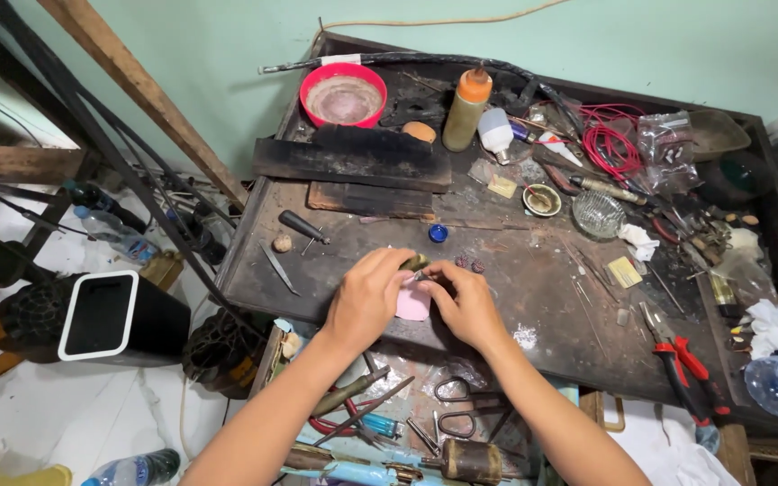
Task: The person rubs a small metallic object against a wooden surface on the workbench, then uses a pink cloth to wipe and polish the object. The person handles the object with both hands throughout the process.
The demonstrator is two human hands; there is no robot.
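**2 hands closed on a small piece over a pink pad**

In the middle of the frame, the left hand (366,297) and the right hand (468,301) met above a small pink pad (413,304) that lay on the dark, worn workbench (533,270). The fingers of both hands were curled and pinched together on a small metal piece (418,264); it was too small to tell what it was. The pad stayed partly hidden between the 2 hands.

The work seemed to be in the middle: the piece was in the grip and not set down, and I could not see any finished result. A dark-handled awl (303,228) in the left centre, red-handled pliers (684,360) at the lower right and scissors (463,405) at the bottom lay untouched. A red bowl (343,94) and an orange-capped bottle (466,108) stood at the top.
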